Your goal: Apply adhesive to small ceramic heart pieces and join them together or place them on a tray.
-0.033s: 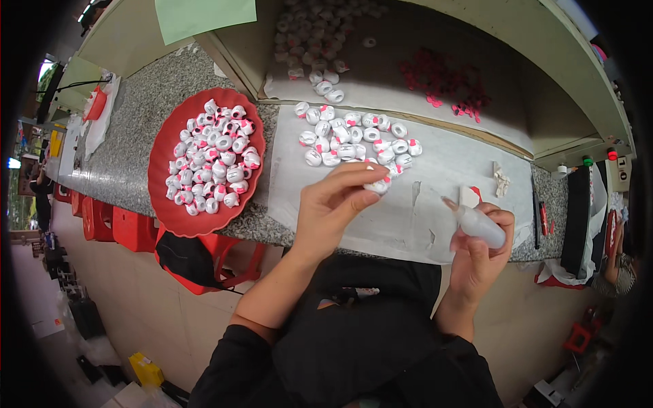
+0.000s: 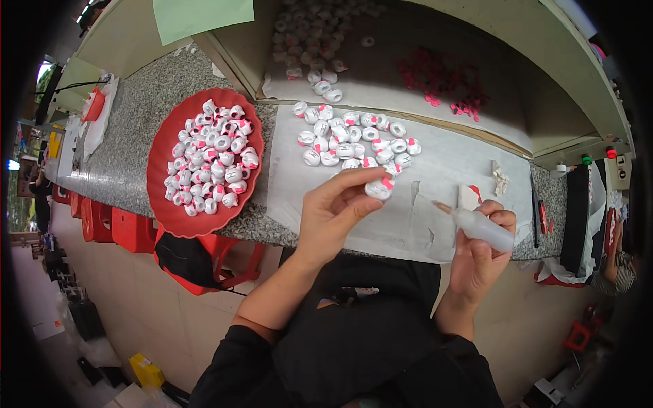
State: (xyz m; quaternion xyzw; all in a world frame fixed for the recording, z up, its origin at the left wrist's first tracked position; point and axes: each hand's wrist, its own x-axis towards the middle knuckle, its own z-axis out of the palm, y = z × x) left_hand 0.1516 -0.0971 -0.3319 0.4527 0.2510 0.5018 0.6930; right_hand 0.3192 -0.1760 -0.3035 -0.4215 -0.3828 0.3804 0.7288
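Between the thumb and fingers of my left hand [image 2: 333,214] is a small white cat-head-shaped piece [image 2: 378,190] with a pink bow on it. My right hand [image 2: 478,262] is wrapped round a translucent squeeze bottle [image 2: 488,232], its narrow brownish tip pointing left toward the piece but apart from it. Just beyond my left hand, a loose group of similar white pieces [image 2: 344,151] lies on a white paper sheet [image 2: 299,197]; many carry pink bows. At left, a red scalloped tray [image 2: 161,163] is heaped with more of them.
The shelf compartment ahead holds white pieces [image 2: 299,34] and a pile of small pink parts [image 2: 442,75]. A red-and-white block [image 2: 469,197] and crumpled tissue [image 2: 500,178] lie near my right hand. Red stools [image 2: 132,230] stand left of the granite counter [image 2: 136,153].
My left hand has turned slightly and shifted a little nearer, showing more of the piece it holds. The bottle in my right hand has tilted and moved slightly right.
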